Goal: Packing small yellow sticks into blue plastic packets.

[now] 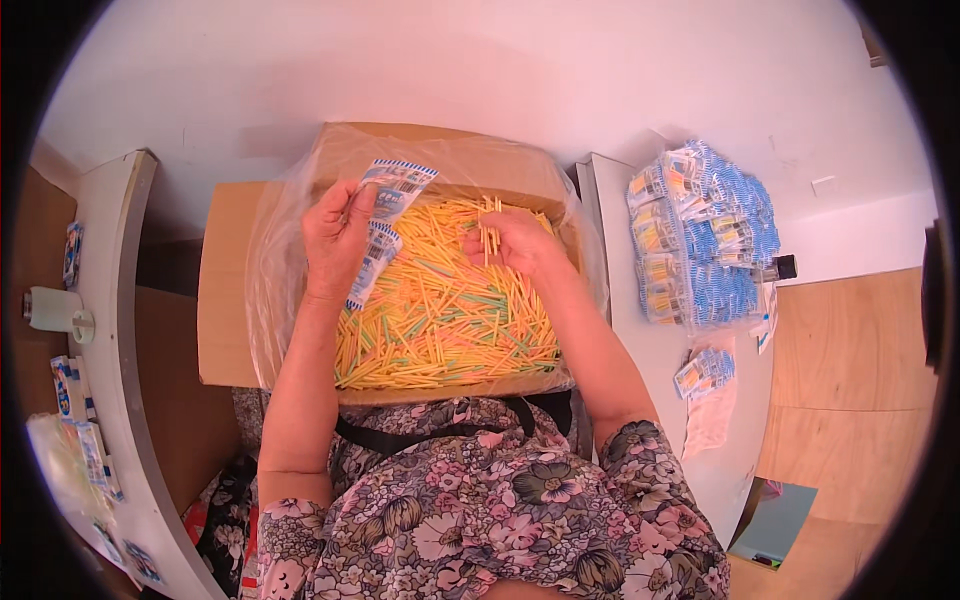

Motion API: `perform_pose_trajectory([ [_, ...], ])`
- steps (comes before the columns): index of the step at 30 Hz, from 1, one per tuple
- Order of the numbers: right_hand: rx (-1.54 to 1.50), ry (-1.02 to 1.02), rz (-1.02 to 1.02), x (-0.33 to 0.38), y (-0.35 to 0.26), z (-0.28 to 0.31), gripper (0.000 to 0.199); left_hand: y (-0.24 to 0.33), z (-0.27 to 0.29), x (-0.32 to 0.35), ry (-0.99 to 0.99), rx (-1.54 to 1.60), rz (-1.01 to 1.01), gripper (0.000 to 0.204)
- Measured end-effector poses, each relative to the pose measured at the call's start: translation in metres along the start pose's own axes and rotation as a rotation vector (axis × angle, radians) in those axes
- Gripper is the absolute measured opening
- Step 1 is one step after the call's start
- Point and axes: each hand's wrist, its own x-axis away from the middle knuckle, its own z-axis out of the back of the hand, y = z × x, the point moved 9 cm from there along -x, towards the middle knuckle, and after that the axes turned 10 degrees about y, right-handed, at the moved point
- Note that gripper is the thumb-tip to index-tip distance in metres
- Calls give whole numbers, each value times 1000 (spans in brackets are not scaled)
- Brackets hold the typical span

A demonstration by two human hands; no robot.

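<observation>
In front of me a cardboard box (232,285), lined with a clear plastic bag (268,300), holds a heap of thin sticks (430,320), mostly yellow with some orange and green ones. My left hand (338,235) is raised over the box's left side, its thumb and fingers closed on a small blue-and-white packet (400,188). A second such packet (374,262) shows below that hand; whether the fingers grip it too I cannot tell. Over the heap's far right part, my right hand (520,242) pinches a small bunch of sticks (490,232) standing roughly upright.
On the white table (640,370) to the right stands a large clear bag of packets (705,240), with a few loose packets (705,373) on a pink cloth (712,420). A white shelf edge (130,300) runs along the left, with a thread cone (55,310) and more packets beyond.
</observation>
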Motion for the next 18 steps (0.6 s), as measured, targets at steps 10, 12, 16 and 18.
perform_pose_trajectory([
  [10,-445,-38,-73,-10,-8,-10,18,-11,1,0,-42,-18,42,11],
  [12,-407,-19,-67,-19,-3,-8,18,-9,-1,0,-46,-24,40,12],
  [16,-365,83,-74,-31,3,-6,19,-6,-5,0,-57,-46,17,12],
  [18,-382,108,-63,-31,3,-6,19,-4,-7,0,-55,-34,17,11],
])
